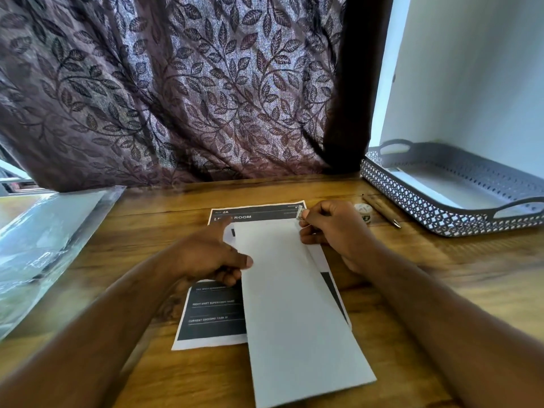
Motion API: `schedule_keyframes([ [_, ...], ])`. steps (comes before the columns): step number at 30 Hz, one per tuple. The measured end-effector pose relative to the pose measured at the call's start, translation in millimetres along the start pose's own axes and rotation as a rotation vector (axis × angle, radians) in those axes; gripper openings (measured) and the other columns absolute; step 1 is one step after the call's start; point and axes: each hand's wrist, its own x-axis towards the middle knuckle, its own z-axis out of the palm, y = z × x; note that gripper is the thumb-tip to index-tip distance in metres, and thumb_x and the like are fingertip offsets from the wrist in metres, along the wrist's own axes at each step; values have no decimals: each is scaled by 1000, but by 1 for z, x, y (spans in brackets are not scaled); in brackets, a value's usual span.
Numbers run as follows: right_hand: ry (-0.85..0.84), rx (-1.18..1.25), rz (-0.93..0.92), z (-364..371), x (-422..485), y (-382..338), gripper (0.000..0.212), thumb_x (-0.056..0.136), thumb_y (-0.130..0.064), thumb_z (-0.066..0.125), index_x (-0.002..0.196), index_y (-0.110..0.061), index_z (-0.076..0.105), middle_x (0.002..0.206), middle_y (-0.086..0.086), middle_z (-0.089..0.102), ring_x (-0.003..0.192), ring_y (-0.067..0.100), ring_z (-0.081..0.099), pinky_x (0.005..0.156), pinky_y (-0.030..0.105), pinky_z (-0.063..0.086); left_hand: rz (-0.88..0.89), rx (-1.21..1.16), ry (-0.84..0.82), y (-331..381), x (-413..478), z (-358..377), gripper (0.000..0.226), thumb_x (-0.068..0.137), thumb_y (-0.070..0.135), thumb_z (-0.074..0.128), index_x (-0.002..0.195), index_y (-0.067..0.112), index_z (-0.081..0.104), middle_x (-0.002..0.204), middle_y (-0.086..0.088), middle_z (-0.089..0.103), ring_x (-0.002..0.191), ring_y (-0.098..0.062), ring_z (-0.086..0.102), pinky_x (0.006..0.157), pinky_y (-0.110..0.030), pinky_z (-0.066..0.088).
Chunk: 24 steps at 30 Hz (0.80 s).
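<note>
A long white envelope-like sheet (294, 313) lies lengthwise on a printed black-and-white form (212, 313) on the wooden desk (153, 219). My left hand (206, 257) holds the sheet's left edge, thumb on top and fingers curled beneath. My right hand (332, 231) pinches a small patterned piece, like tape or a stamp (300, 214), at the sheet's top right corner. The form's top reads "2A" and "ROOM".
A small tape roll (364, 212) and a pen (381, 211) lie right of my hands. A grey perforated tray (426, 213) holding paper stands at the right. A clear plastic sleeve (50, 245) lies at the left. A leaf-patterned curtain (176, 89) hangs behind the desk.
</note>
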Motion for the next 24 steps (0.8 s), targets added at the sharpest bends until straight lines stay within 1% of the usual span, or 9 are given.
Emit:
schedule_keyframes([
  [2, -3, -26, 10, 0, 3, 1, 14, 96, -15, 67, 93, -3, 73, 87, 13, 75, 79, 29, 75, 80, 45, 64, 8, 52, -65, 3, -6, 4, 61, 86, 0, 74, 134, 23, 45, 88, -22, 72, 61, -22, 63, 51, -29, 55],
  [4, -24, -71, 19, 0, 6, 2, 14, 95, -17, 68, 91, -5, 74, 83, 11, 76, 77, 28, 75, 81, 45, 63, 79, 219, -42, 3, -8, 6, 47, 88, 17, 76, 125, 27, 49, 73, -8, 72, 52, -15, 60, 45, -26, 50],
  [6, -41, -89, 22, 0, 9, 4, 14, 95, -18, 68, 90, -6, 74, 82, 10, 76, 73, 26, 74, 80, 44, 63, 188, 494, 216, -2, -1, 3, 46, 84, 45, 76, 120, 31, 51, 64, 7, 65, 51, -6, 58, 45, -23, 44],
  [8, -46, -90, 27, 0, 11, 5, 16, 96, -18, 67, 90, -5, 74, 82, 11, 76, 71, 25, 72, 77, 41, 64, 264, 734, 493, -6, 9, 0, 63, 78, 67, 69, 127, 30, 54, 74, 17, 59, 67, -3, 59, 53, -24, 41],
  [9, -46, -96, 29, -1, 11, 4, 16, 96, -17, 67, 89, -4, 74, 81, 12, 75, 70, 25, 72, 75, 40, 63, 284, 781, 530, -7, 14, 0, 66, 78, 71, 66, 129, 29, 58, 80, 16, 61, 72, -4, 59, 57, -24, 41],
  [12, -43, -133, 32, -2, 14, 1, 20, 97, -17, 65, 86, -2, 72, 75, 13, 73, 62, 25, 69, 65, 35, 60, 315, 879, 436, -3, 28, 12, 62, 81, 72, 60, 123, 28, 68, 104, 8, 69, 82, -6, 55, 64, -24, 41],
  [17, -122, -390, 32, 5, 24, -9, 27, 98, -22, 61, 75, -8, 64, 56, 5, 56, 37, 10, 45, 39, 22, 38, 255, 1016, 333, -2, 40, 26, 79, 71, 85, 57, 130, 34, 63, 127, 7, 65, 109, -14, 59, 90, -34, 50],
  [20, -227, -483, 28, 5, 33, -16, 26, 98, -21, 62, 78, -6, 66, 57, 5, 57, 32, 8, 42, 33, 18, 32, 274, 1022, 329, -8, 39, 26, 79, 74, 82, 57, 138, 35, 57, 129, 4, 61, 114, -16, 56, 89, -33, 46],
  [24, -319, -582, 14, 5, 42, -21, 26, 96, -23, 67, 85, 0, 69, 56, 4, 57, 31, 7, 44, 32, 18, 34, 304, 1027, 348, -15, 40, 28, 78, 78, 80, 55, 142, 36, 52, 126, 4, 58, 106, -13, 53, 82, -28, 43],
])
